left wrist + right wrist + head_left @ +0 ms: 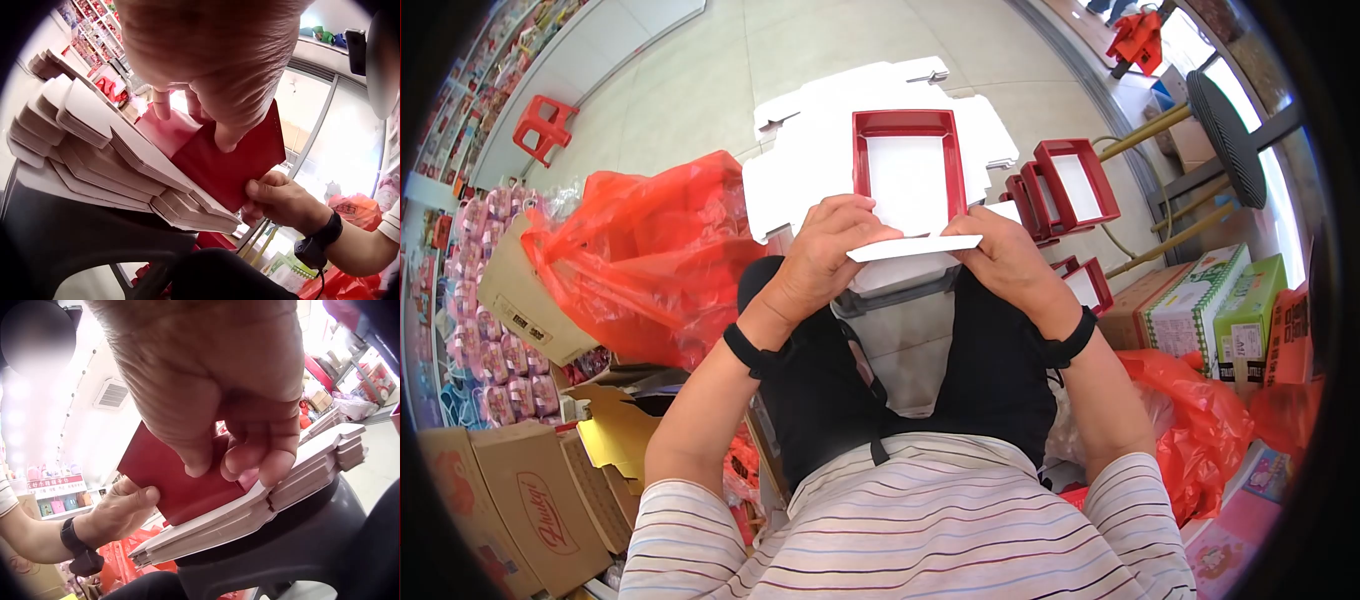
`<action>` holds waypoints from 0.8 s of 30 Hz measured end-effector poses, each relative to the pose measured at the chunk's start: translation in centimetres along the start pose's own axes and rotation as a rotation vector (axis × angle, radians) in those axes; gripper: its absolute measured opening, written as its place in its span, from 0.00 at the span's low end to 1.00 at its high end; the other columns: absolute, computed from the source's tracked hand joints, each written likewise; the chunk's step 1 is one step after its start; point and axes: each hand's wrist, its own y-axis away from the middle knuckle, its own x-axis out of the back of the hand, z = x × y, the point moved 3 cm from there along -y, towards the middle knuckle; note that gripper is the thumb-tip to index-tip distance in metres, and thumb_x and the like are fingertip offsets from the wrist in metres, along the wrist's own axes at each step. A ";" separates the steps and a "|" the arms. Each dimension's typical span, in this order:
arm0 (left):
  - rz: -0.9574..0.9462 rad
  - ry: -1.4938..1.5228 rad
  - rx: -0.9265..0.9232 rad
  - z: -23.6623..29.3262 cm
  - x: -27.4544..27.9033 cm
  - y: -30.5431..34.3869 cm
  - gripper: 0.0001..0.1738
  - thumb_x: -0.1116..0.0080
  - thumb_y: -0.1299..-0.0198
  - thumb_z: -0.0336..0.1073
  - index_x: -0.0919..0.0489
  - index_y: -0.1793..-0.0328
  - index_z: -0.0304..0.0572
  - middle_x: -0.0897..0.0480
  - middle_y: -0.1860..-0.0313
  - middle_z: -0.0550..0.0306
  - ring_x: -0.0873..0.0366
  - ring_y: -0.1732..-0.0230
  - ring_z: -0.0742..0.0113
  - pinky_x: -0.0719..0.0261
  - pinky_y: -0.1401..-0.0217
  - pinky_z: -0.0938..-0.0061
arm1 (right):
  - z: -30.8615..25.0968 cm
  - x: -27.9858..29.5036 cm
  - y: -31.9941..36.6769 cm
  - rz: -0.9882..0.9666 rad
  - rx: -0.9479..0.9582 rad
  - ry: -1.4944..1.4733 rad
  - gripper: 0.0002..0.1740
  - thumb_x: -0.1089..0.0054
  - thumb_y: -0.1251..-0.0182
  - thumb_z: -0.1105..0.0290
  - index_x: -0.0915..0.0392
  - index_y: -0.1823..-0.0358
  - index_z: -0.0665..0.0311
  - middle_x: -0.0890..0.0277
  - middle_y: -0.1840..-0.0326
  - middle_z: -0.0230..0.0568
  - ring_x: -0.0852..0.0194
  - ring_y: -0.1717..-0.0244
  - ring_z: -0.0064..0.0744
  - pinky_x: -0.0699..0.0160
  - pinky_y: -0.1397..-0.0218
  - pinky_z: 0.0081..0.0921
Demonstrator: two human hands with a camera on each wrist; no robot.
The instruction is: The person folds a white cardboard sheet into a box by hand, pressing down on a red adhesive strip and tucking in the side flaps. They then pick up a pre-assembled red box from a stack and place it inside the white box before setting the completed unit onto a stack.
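A partly folded cardboard box [905, 120], red outside with a white bottom, lies on a stack of flat white die-cut cardboard sheets [805, 130]. Its far wall and both sides stand up. The near end flap [915, 248] sticks out toward the person, showing red on its outer face in both wrist views. My left hand [825, 250] pinches the flap's left end, thumb on the red face [237, 165]. At the other end my right hand [1008, 262] grips it between thumb and fingers. The stack rests on a dark grey stool [300, 531] between the knees.
Several finished red box trays [1078, 185] stand on the right. A big red plastic bag [650, 240] bulges at the left, beside brown cartons [530, 500]. More cartons [1190, 310] and red bags [1190, 420] sit at the right. A round-topped stool [1225, 140] lies tipped behind.
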 end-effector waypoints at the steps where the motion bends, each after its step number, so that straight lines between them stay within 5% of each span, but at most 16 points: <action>1: 0.017 0.027 0.013 -0.2 -0.2 0.0 0.20 0.26 0.40 0.26 0.09 0.40 0.49 0.12 0.50 0.62 0.21 0.33 0.52 0.23 0.29 0.61 | -0.4 -0.1 0.0 0.020 -0.029 -0.026 0.08 0.33 0.24 0.72 0.15 0.47 0.64 0.21 0.62 0.45 0.18 0.58 0.43 0.20 0.51 0.35; 6: 0.037 0.073 0.051 -0.5 -0.5 0.0 0.13 0.29 0.30 0.31 0.12 0.42 0.41 0.14 0.44 0.58 0.21 0.34 0.53 0.23 0.28 0.62 | -0.6 -0.6 -0.5 0.112 -0.105 -0.065 0.15 0.37 0.18 0.59 0.15 0.52 0.65 0.16 0.60 0.53 0.15 0.57 0.57 0.18 0.54 0.44; 9: 0.142 0.148 0.153 -0.3 -0.6 0.0 0.21 0.30 0.28 0.34 0.18 0.32 0.38 0.18 0.36 0.52 0.21 0.34 0.56 0.22 0.28 0.63 | -0.4 -0.3 -0.6 0.083 -0.157 0.076 0.21 0.38 0.18 0.53 0.16 0.53 0.68 0.15 0.63 0.55 0.14 0.61 0.57 0.18 0.57 0.44; 11: 0.177 0.203 0.259 -0.2 -1.0 -0.1 0.28 0.28 0.31 0.34 0.23 0.27 0.37 0.18 0.39 0.49 0.22 0.39 0.53 0.23 0.32 0.63 | -0.3 -0.6 -0.8 0.133 -0.145 0.039 0.24 0.36 0.19 0.50 0.17 0.52 0.69 0.16 0.66 0.56 0.14 0.63 0.56 0.18 0.59 0.43; 14: 0.201 0.223 0.340 -0.4 -1.5 -0.2 0.37 0.26 0.33 0.34 0.30 0.20 0.38 0.20 0.41 0.45 0.23 0.44 0.52 0.22 0.36 0.63 | -1.0 -0.3 -1.0 0.144 -0.195 0.046 0.26 0.33 0.21 0.48 0.19 0.44 0.68 0.16 0.69 0.55 0.13 0.64 0.55 0.18 0.59 0.43; 20: 0.184 0.138 0.381 0.1 -1.5 -0.4 0.44 0.26 0.34 0.34 0.35 0.15 0.37 0.21 0.40 0.43 0.23 0.46 0.51 0.21 0.37 0.61 | -0.8 -0.3 -0.9 0.141 -0.227 -0.004 0.43 0.29 0.26 0.46 0.34 0.20 0.64 0.11 0.56 0.60 0.09 0.53 0.59 0.14 0.50 0.45; 24: 0.220 0.024 0.286 0.7 -1.3 -0.9 0.44 0.27 0.34 0.32 0.36 0.15 0.36 0.20 0.36 0.41 0.22 0.39 0.46 0.22 0.32 0.58 | -1.3 0.1 -1.2 0.105 -0.291 0.045 0.45 0.26 0.27 0.52 0.37 0.16 0.61 0.16 0.64 0.54 0.12 0.59 0.46 0.17 0.51 0.37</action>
